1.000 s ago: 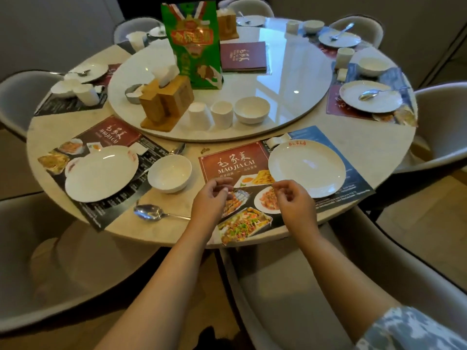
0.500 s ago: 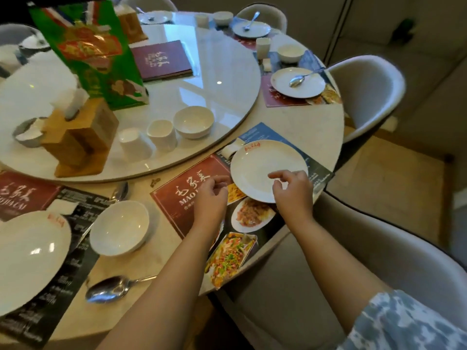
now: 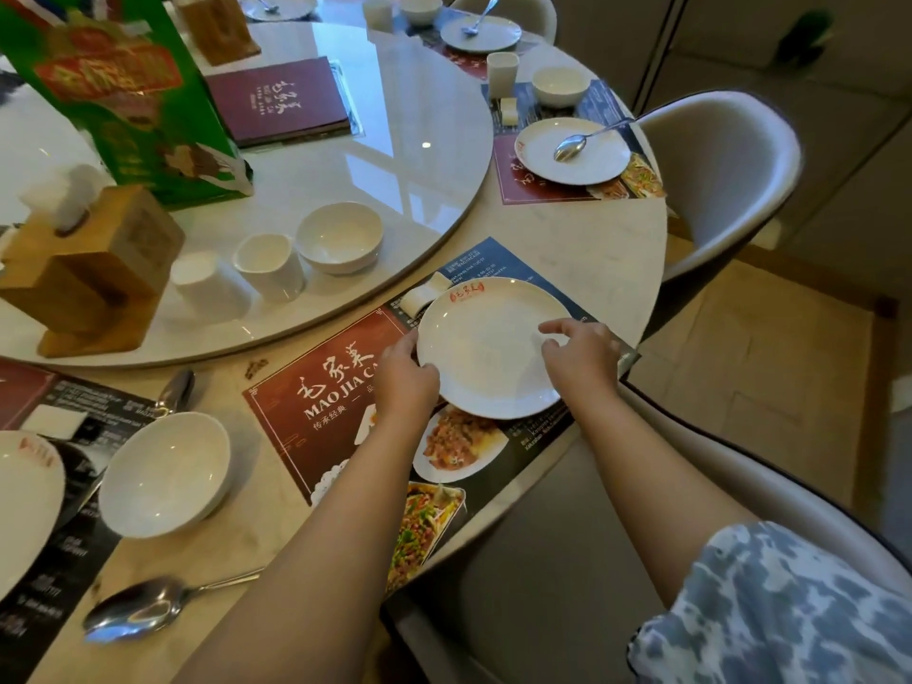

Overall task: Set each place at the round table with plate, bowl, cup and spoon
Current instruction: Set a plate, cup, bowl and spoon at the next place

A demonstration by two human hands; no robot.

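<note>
Now both hands grip the plate (image 3: pixel 486 345) on the placemat (image 3: pixel 325 402): left hand (image 3: pixel 405 382) curled on its left rim, right hand (image 3: pixel 580 355) fingers closed over its right edge.

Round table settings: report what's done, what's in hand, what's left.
Done: the place on the right has plate with spoon, bowl and cup.

In hand: left hand and right hand hold the near plate by its edges on the placemat.

Left: this place has no bowl, cup or spoon; a spare bowl and two cups wait on the turntable.
</note>
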